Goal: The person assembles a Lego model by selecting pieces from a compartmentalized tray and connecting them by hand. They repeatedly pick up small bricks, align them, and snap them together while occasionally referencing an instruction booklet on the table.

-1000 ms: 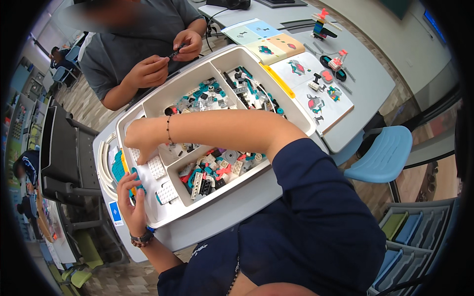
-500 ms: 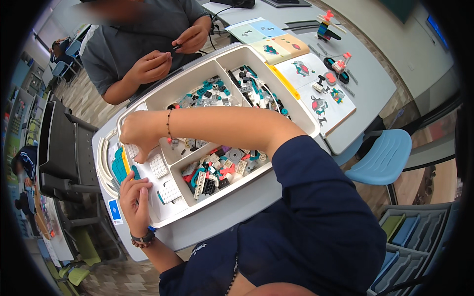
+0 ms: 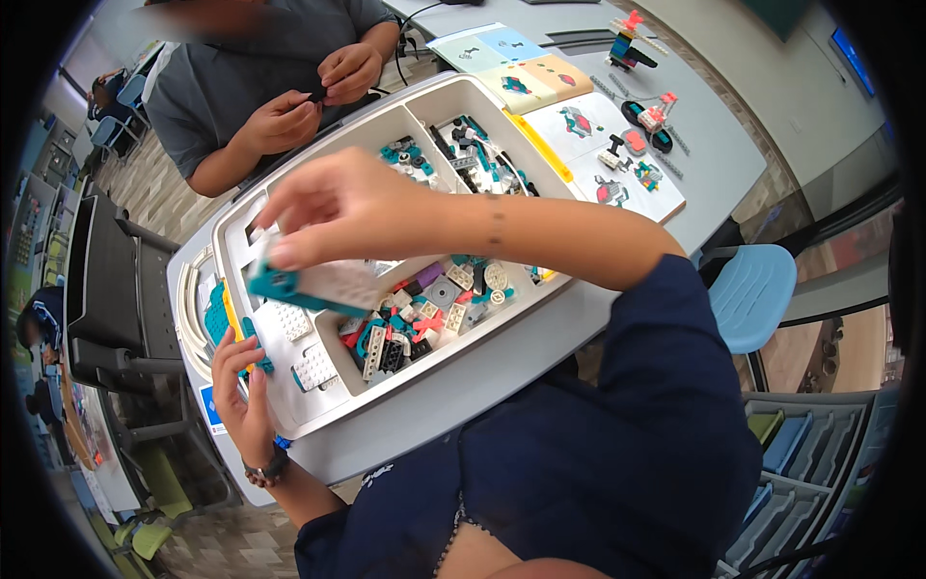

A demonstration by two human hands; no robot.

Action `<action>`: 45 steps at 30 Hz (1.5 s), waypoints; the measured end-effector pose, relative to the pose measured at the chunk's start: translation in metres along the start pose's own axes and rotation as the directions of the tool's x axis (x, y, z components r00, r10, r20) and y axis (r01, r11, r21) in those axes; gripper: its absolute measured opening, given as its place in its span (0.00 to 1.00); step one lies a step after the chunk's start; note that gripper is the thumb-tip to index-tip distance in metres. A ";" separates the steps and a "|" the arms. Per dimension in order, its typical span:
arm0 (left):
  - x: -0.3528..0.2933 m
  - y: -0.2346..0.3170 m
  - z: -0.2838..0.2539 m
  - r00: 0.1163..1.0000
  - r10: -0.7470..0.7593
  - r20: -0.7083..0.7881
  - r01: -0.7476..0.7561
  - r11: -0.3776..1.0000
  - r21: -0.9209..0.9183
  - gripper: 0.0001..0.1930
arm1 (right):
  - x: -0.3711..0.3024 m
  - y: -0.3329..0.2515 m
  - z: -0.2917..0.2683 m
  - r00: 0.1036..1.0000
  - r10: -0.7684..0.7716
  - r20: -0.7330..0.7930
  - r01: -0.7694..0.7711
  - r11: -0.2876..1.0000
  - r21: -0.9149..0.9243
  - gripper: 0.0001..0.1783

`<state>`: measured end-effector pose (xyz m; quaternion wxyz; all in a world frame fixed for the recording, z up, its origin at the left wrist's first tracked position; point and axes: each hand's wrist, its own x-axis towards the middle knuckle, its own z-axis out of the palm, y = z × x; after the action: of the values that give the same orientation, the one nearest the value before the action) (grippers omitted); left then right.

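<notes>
Head view, looking down over a dark blue sleeve. Right hand [image 3: 338,207] raised above the white sorting tray [image 3: 453,362], fingers pinched on a white and teal block [image 3: 313,287] held clear of the compartments; fingertips partly blurred, so exact grip hard to read. Left hand [image 3: 239,381] at the tray's near left corner, thumb and fingers curled over the rim; palm side hidden, and whether anything lies inside the hand cannot be told. Teal piece [image 3: 218,314] just beside that hand, half covered by the tray edge. White studded plates [image 3: 304,347] lying in the left compartment, partly under the held block. Mixed small bricks [image 3: 424,309] in the middle compartment, several hidden behind the right forearm. Far compartment's pieces [image 3: 463,159] too small to sort out. Open instruction booklet [image 3: 579,135] beyond the tray on the grey table [image 3: 694,116], small built models [image 3: 637,125] on and near it. Across the table, another person's hands [image 3: 313,96] pressed close around something dark, too small to make out. Light blue chair [image 3: 748,294] at right, cut off by the sleeve.
</notes>
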<state>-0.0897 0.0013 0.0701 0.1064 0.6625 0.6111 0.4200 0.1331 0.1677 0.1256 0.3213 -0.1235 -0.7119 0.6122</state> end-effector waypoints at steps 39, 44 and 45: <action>0.003 0.080 0.068 0.789 -0.340 0.512 0.591 0.191 -0.783 0.30 | -0.084 0.029 -0.143 0.994 0.097 0.055 0.038 0.170 -0.985 0.04; 0.001 0.083 0.072 0.823 -0.436 0.366 0.508 0.275 -0.816 0.30 | -0.069 0.052 -0.143 0.950 0.307 0.060 -0.030 0.282 -0.959 0.07; 0.001 0.086 0.075 0.827 -0.468 0.311 0.479 0.298 -0.826 0.30 | -0.068 0.052 -0.140 0.936 0.342 0.079 -0.037 0.318 -0.947 0.07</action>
<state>0.0240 0.0102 0.0796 0.5533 0.3018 0.4702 0.6178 0.2590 0.2518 0.0611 0.0192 -0.2851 -0.9484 0.1376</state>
